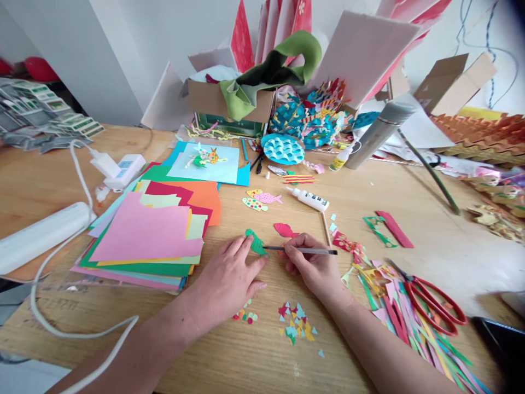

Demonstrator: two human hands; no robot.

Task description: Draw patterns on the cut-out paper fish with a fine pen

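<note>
Two bare hands work at the centre of a light wooden table (262, 366). The left hand (225, 287) lies with its fingers slightly apart, the fingertips (248, 253) pressing down a small green cut-paper fish (256, 243), which sits just ahead of the hands at 12 o'clock. The right hand (314, 264) has its fingers together, pinched around a slim black pen (301, 250) whose tip reaches the green fish's edge.

Just beyond, at 1 o'clock, lies a plain red-pink paper fish (285, 230). Two cut-paper fish with coloured patterns (260, 200) lie further out at 12 o'clock, so these look finished, while no pattern can be made out on the green fish or the red-pink one.

A white glue bottle (307, 199) lies at 1 o'clock. A stack of multicoloured craft paper sheets (139, 241) sits at 10 o'clock, and red-handled scissors (435, 303) rest at 4 o'clock beside a heap of coloured paper strips (404, 323). Small triangular paper scraps (295, 323) are scattered at 6 o'clock. Nothing lies between the pen and the green fish.
</note>
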